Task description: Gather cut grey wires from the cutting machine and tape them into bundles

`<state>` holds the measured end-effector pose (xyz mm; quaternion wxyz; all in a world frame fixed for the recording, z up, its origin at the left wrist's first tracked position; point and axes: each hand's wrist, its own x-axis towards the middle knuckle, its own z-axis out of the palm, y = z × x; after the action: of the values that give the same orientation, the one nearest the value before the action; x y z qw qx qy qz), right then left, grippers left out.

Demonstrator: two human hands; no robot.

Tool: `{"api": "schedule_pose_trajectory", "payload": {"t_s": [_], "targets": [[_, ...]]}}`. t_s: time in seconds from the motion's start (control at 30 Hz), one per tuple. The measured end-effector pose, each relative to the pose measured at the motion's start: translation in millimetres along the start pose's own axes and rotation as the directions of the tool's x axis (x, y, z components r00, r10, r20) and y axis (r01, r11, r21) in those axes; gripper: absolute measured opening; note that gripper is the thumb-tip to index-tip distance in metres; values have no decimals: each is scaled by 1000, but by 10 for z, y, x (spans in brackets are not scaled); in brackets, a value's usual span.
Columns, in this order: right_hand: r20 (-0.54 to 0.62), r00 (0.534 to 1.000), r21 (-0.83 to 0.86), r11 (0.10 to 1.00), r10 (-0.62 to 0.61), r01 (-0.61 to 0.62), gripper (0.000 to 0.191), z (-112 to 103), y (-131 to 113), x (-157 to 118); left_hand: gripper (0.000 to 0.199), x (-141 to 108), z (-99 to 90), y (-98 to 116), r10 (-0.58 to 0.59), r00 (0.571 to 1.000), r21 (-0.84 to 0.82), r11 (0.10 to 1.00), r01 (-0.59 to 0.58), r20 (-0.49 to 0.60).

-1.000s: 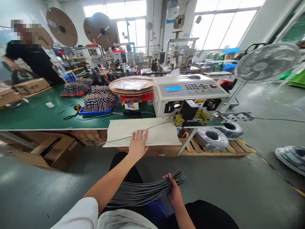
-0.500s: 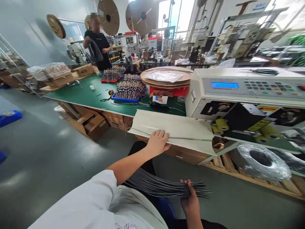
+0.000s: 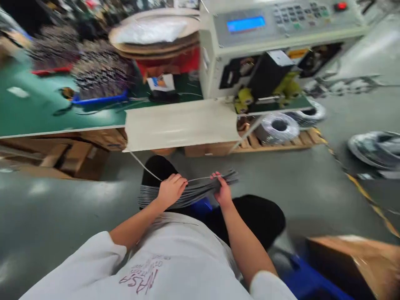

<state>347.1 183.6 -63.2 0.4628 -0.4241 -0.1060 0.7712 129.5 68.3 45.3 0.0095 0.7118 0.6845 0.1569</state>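
Note:
A bundle of grey cables lies across my lap, its cut ends pointing right. My right hand is closed around the bundle near those ends. Over the bundle's left part, my left hand pinches a single light cable, which runs up to the lower left corner of the cream chute and also across to my right hand. Behind the chute's right end stands a wire-cutting machine with a blue display and yellow rollers.
Trays of bundled wire parts, one with a blue rim, stand on the green table. Round cardboard discs are stacked beside the machine. Below are cardboard boxes and wrapped cable coils. A blue chair is behind at right.
My left hand has moved from the chute down to my lap, bringing the single cable with it. The view has turned downward and right. My right hand still holds the bundle.

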Motion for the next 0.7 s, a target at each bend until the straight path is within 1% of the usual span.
{"api": "schedule_pose_trajectory", "payload": {"t_s": [0.07,0.1,0.17,0.33,0.43,0.5,0.57,0.7], "targets": [[-9,1000,15,1000,-14,15,27,-47,16,34,27,-47,201,109,-19,996,-24,999,21,84],[-5,1000,23,1000,-21,21,26,-80,25,41,27,-53,272,151,-19,993,-30,999,23,115],[15,999,36,999,-35,34,25,-135,34,32,27,-46,356,203,-18,987,-34,999,24,161],[61,997,84,996,-45,39,22,-151,1,-12,29,-23,407,200,-54,973,-8,998,57,223],[95,995,111,994,-36,25,23,-124,-24,-19,34,-18,438,193,-40,960,-19,999,47,277],[111,993,104,994,-39,28,25,-114,-35,-27,36,-13,450,205,-36,955,-22,999,45,295],[99,994,73,997,-38,31,28,-116,-48,-36,34,-2,445,226,-41,956,-11,999,46,292],[28,999,0,1000,-21,21,36,-138,-87,9,29,50,418,256,-59,961,17,998,57,270]]}}
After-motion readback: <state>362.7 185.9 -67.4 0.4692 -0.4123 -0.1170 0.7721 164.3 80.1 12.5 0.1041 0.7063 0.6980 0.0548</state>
